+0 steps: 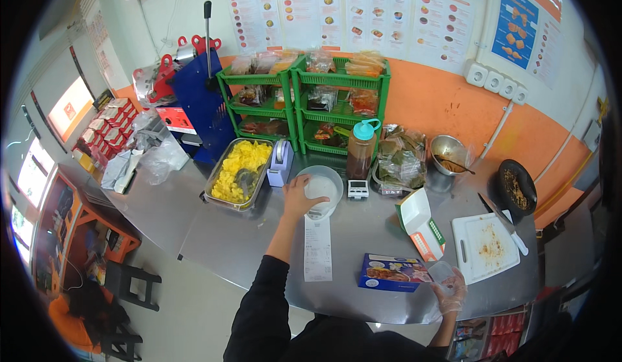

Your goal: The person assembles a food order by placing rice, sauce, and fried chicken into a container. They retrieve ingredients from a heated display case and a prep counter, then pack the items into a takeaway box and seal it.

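Observation:
My bare left hand is over the left side of a round translucent plastic bowl, thumb and fingers spread apart; whether they touch what is inside, I cannot tell. A long printed receipt runs from the bowl toward me. At the right, near the table's front edge, my right hand, in a clear plastic glove, grips a small clear plastic cup. Just left of it lies a blue food box with a meal picture. Behind stands an opened paper food box, white inside with orange and green outside.
A metal tray of yellow food, a tape dispenser, green racks, a turquoise-capped bottle and a small timer line the back. A knife lies across the white cutting board. A blue press machine stands left.

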A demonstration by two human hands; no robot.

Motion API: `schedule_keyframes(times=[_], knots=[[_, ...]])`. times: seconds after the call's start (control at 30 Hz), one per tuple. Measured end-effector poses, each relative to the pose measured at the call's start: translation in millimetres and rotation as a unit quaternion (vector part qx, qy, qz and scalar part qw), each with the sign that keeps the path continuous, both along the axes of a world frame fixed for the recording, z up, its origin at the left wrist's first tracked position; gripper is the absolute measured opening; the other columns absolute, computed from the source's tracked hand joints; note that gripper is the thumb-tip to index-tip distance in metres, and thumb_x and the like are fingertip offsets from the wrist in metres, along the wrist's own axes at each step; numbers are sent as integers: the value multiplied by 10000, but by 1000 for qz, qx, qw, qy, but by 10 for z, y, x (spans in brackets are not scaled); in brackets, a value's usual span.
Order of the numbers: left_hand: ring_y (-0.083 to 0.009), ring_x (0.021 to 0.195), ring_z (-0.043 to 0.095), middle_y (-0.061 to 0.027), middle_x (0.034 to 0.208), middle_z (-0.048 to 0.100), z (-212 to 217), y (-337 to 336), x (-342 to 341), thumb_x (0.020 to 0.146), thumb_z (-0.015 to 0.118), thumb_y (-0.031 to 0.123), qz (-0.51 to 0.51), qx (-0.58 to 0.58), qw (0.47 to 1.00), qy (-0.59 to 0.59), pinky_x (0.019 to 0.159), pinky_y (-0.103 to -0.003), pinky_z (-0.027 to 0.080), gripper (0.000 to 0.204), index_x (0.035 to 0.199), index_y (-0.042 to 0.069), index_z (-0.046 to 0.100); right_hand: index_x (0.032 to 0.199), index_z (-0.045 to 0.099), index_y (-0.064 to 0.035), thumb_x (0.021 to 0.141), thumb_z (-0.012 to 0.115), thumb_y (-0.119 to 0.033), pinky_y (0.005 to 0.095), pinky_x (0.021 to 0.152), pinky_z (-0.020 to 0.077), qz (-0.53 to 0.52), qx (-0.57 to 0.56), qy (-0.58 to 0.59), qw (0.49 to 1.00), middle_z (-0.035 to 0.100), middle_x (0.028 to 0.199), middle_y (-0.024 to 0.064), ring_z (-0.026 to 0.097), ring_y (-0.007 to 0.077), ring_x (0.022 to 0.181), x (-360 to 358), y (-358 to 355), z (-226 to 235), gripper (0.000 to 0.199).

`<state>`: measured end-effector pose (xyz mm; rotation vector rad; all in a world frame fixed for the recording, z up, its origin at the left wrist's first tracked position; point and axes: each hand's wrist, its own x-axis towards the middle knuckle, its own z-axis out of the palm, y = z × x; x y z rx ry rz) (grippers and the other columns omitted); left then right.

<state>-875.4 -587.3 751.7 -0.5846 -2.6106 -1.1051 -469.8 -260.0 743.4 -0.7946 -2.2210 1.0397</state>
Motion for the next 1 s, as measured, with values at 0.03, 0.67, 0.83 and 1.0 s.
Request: schedule_keyframes(times=[0.03,0.67,0.83,1.0], knots=[[-266,1305,370,-143,1256,548,-102,-25,-58,493,829,580,-4,-8,1000,-19,1044,-533,198,954,1214,51,496,753,565,-95,507,872,-137,385,831,468,-5,-36,-17,999,564,1199,182,592,301,1006,-6,6,-37,396],[-219,1258,426,-83,1343,456,116,97,-287,588,792,413,-148,-227,962,-33,1054,-644,87,948,1362,87,353,837,642,-112,531,831,-116,410,879,450,-37,142,-208,967,622,1078,138,586,320,1001,-82,305,-213,360],[-266,1194,451,-71,1262,512,1062,151,108,581,800,232,-230,-11,965,122,1025,-471,297,829,1304,88,422,893,635,-126,622,788,-98,432,873,459,-74,245,-93,962,612,1107,138,583,320,1025,-397,1,582,312],[-277,1115,466,-54,1194,569,2263,122,914,589,797,151,-317,57,918,230,938,-362,414,767,1274,92,456,894,640,-125,660,759,-81,407,861,467,-49,233,30,971,632,1046,130,599,311,992,-581,-348,1150,266]])
